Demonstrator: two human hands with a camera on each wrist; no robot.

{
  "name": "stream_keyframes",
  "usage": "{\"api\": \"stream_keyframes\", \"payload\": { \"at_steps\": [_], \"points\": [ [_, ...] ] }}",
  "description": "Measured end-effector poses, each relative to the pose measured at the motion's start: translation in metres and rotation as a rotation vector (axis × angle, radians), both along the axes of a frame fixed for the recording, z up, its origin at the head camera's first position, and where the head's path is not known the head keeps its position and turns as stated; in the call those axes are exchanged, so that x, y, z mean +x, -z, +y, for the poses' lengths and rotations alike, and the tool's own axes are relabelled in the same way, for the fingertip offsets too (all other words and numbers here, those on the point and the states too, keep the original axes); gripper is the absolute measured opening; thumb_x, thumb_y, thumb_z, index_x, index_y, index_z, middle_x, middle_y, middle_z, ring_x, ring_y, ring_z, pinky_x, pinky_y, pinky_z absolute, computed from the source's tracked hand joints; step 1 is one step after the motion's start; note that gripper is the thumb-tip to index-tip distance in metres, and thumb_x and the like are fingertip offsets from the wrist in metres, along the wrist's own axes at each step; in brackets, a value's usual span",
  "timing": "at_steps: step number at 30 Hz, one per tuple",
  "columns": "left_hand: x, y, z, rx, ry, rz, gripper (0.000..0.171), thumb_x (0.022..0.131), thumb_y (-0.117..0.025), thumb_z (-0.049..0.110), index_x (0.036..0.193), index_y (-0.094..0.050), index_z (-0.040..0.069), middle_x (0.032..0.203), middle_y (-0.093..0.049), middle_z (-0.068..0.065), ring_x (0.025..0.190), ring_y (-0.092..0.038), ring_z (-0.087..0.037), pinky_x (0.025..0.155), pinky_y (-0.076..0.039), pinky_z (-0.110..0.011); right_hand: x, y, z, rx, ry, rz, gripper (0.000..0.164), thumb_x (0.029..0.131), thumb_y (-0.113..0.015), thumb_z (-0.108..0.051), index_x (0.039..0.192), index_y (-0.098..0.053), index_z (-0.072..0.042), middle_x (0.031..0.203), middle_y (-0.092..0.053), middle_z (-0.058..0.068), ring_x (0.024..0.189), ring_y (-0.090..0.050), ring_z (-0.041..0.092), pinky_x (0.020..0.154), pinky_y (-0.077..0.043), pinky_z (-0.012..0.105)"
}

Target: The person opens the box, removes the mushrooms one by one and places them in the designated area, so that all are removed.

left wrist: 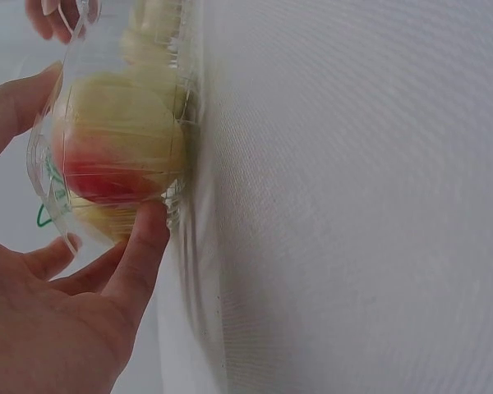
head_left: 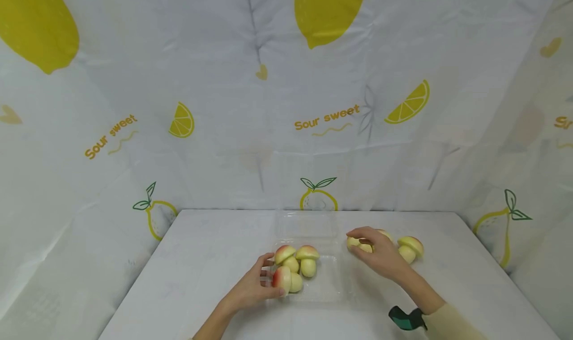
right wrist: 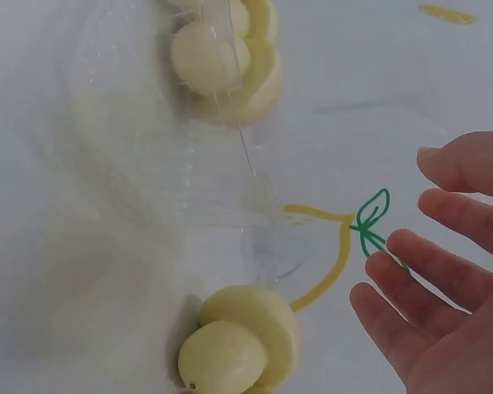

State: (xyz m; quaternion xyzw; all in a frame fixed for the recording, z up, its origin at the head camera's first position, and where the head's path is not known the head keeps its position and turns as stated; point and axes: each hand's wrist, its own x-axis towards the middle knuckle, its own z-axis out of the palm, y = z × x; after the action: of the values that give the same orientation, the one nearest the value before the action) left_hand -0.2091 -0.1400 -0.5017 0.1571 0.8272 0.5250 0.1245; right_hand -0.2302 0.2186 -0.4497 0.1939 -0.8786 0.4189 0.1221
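A clear plastic container holds three mushroom-shaped pieces, with pale yellow stems and caps blushed red, in its left part: a back-left piece, a back-right piece and a front piece. My left hand grips the container's left side; in the left wrist view, its thumb is at the upper rim and fingers lie along the wall. To the right, my right hand is over more such pieces, partly hiding them. Its fingers are spread and hold nothing in the right wrist view.
The container's clear lid lies folded back toward the rear wall. Right of the container, one mushroom-shaped piece stands beside the right hand. A lemon-printed cloth hangs behind the white table. A dark green strap is by the right sleeve.
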Motion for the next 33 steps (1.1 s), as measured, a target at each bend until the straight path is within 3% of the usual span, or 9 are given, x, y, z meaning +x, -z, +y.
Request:
{"api": "stream_keyframes", "payload": {
  "at_steps": [9, 25, 33],
  "points": [
    [0.001, 0.001, 0.0, 0.002, -0.009, -0.007, 0.092, 0.08, -0.087, 0.023, 0.154, -0.033, 0.009, 0.144, -0.047, -0.017, 0.12, -0.053, -0.032, 0.096, -0.051, -0.046, -0.003, 0.005, -0.021, -0.056, -0.018, -0.031, 0.026, 0.092, -0.077, -0.012, 0.116, -0.071, -0.005, 0.115, -0.069, 0.007, 0.109, -0.065, 0.035, 0.094, -0.054, 0.048],
    [0.001, -0.001, 0.0, 0.011, -0.002, -0.001, 0.092, 0.08, -0.087, 0.023, 0.153, -0.034, 0.008, 0.144, -0.046, -0.017, 0.12, -0.052, -0.031, 0.096, -0.05, -0.044, -0.005, 0.01, -0.056, -0.061, -0.03, -0.119, 0.026, 0.092, -0.076, -0.012, 0.117, -0.071, -0.006, 0.115, -0.068, 0.005, 0.111, -0.063, 0.031, 0.095, -0.054, 0.046],
    [0.0, 0.0, 0.0, 0.013, -0.003, 0.002, 0.092, 0.08, -0.087, 0.024, 0.153, -0.034, 0.009, 0.143, -0.047, -0.016, 0.119, -0.052, -0.03, 0.096, -0.05, -0.042, -0.009, 0.017, -0.067, -0.07, -0.037, -0.139, 0.027, 0.092, -0.076, -0.014, 0.117, -0.071, -0.005, 0.117, -0.067, 0.01, 0.11, -0.062, 0.036, 0.094, -0.054, 0.046]
  ]
}}
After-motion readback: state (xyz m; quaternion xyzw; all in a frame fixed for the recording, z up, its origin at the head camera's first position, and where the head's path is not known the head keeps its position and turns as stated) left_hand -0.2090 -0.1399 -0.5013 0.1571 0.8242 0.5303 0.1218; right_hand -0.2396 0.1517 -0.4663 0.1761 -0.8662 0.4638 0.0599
